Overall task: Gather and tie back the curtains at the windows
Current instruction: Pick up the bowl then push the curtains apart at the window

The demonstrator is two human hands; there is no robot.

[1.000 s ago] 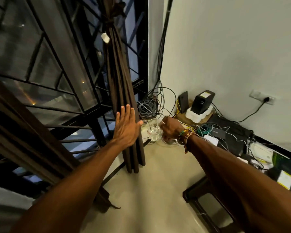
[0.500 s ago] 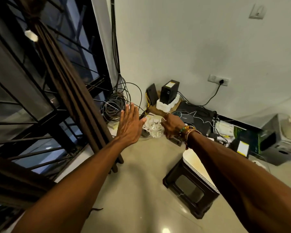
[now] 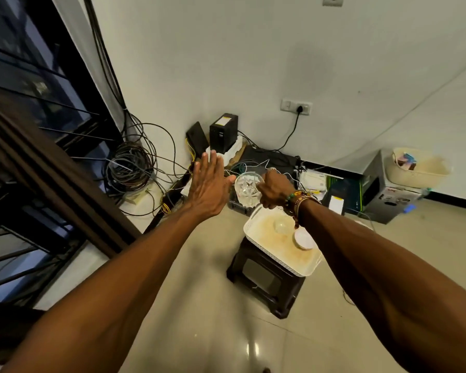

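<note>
Nearest me, low in the middle of the frame, a dark plastic stool (image 3: pixel 264 281) carries a white tray (image 3: pixel 293 261). On the tray are a small white bowl (image 3: pixel 303 239) and a clear domed piece I cannot identify. Just above the tray's far end my right hand (image 3: pixel 276 191) is wrapped round a cut-glass tumbler (image 3: pixel 248 187), fingers curled about its side. My left hand (image 3: pixel 209 188) hangs beside it, flat, fingers straight and together, holding nothing.

The brown curtain (image 3: pixel 46 170) runs down the left side of the frame in bunched folds before the barred window (image 3: pixel 38 76), well apart from both hands. I judge that tying needs two free hands, so the tumbler should go down first. I would lower it upright onto a bare part of the tray, clear of the bowl, then turn left to the cloth.

Beyond my hands a cable coil (image 3: pixel 129 168) and loose wires lie on the floor near the curtain's foot. A black box (image 3: pixel 223 133) stands beyond them, below the wall socket (image 3: pixel 296 106). The wires could snag feet or hem.
</note>
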